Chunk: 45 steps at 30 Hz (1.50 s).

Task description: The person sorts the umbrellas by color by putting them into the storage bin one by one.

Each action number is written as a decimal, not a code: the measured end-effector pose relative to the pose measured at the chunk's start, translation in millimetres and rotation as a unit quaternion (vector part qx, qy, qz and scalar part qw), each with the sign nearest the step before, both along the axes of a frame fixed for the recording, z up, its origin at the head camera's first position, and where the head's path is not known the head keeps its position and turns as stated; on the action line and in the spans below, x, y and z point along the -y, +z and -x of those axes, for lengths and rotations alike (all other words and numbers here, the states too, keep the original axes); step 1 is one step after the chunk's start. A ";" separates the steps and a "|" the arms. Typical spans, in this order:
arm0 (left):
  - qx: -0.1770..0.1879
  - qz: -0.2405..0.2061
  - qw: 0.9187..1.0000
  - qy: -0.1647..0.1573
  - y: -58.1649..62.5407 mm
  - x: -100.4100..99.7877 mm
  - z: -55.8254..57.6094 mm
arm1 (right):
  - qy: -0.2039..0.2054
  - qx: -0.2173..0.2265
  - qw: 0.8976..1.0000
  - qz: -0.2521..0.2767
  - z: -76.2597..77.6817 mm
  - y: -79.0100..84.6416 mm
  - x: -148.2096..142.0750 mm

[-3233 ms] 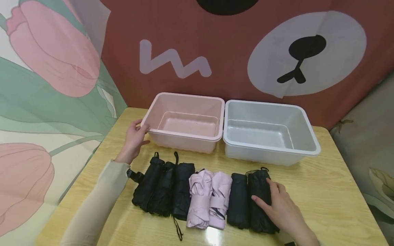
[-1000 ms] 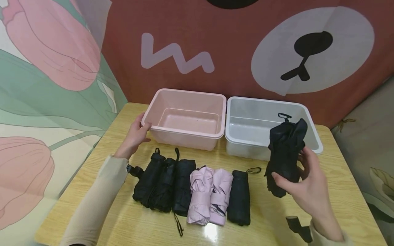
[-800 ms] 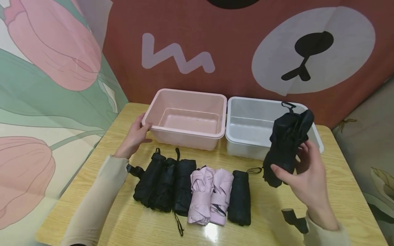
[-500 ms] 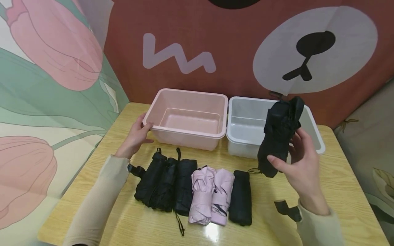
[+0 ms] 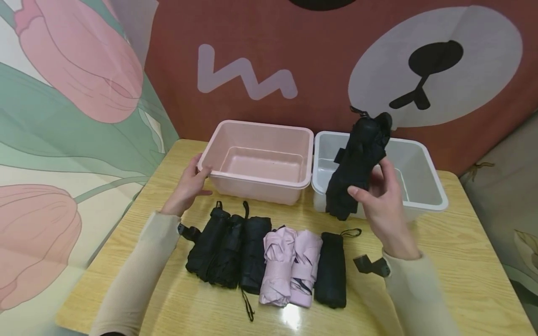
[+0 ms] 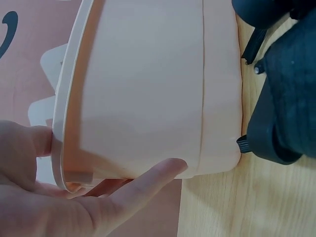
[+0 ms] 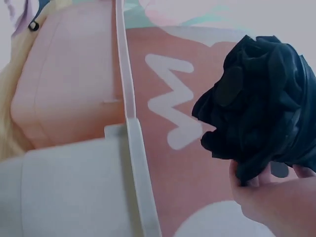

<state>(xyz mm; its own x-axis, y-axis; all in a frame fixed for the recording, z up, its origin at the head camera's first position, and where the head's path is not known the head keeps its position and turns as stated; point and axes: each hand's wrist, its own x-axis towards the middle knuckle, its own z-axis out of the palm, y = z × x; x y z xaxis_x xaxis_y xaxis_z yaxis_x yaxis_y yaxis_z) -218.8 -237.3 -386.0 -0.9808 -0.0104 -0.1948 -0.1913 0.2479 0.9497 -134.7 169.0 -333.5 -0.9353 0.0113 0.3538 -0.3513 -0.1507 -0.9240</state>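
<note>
Over the white bin (image 5: 420, 200), my right hand (image 5: 384, 205) grips a folded black umbrella (image 5: 355, 163). It tilts upward, its wrist loop at the top end, with my thumb on its near side. The right wrist view shows the bunched fabric of this umbrella (image 7: 266, 108) close up. My left hand (image 5: 189, 186) holds the pink bin (image 5: 252, 182) by its front left corner. In the left wrist view, fingers (image 6: 148, 185) lie around the rim and along the outer wall of the pink bin (image 6: 143, 89). Both bins look bare inside.
In front of the bins, a row of folded umbrellas lies on the wooden table (image 5: 454, 261): three black ones (image 5: 254, 254) at left, two pink ones (image 5: 277, 270) in the middle, and one black umbrella (image 5: 330, 270) at right. A printed cloth (image 5: 319, 70) hangs behind.
My right hand has lifted the rightmost black umbrella off the table and carried it up and leftward over the white bin. My left hand stays at the pink bin's corner.
</note>
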 end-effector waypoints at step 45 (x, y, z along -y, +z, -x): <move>-0.006 -0.003 1.000 0.007 -4.6 0.0 0.6 | -0.010 0.168 0.986 -0.020 70.7 -17.2 50.3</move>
<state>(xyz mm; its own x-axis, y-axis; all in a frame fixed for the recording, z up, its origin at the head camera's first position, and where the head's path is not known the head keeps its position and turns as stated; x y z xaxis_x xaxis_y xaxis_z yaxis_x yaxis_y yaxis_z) -219.5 -237.3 -390.6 -0.9827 -0.0224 -0.1837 -0.1836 0.2395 0.9534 -205.4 118.8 -350.7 -0.9994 0.0224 0.0255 -0.0277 -0.1079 -0.9938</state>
